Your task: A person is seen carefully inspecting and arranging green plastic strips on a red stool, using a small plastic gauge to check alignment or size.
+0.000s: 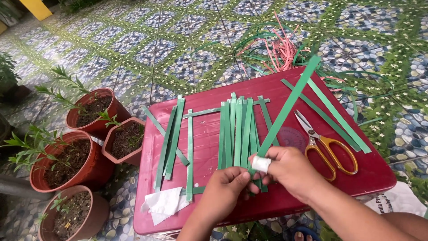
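1. Setting — an outdoor home patio or courtyard used as a craft spot.
2. Floor (187, 49): tiles printed with pebbles, green bands and small white flowers, laid in a diamond pattern, typical of a house yard.
3. Terracotta-coloured pots (91, 111): four at the left, filled with soil and young green plants, standing on the tiles.
4. Low red plastic table (209, 134): set directly on the floor, covered with flat green strips (236, 134) laid side by side.
5. Yellow-handled scissors (327, 147) and a white tissue (165, 203) lie on it.
6. Loose pile of pink and green strips (278, 49) — scattered on the tiles behind the table.
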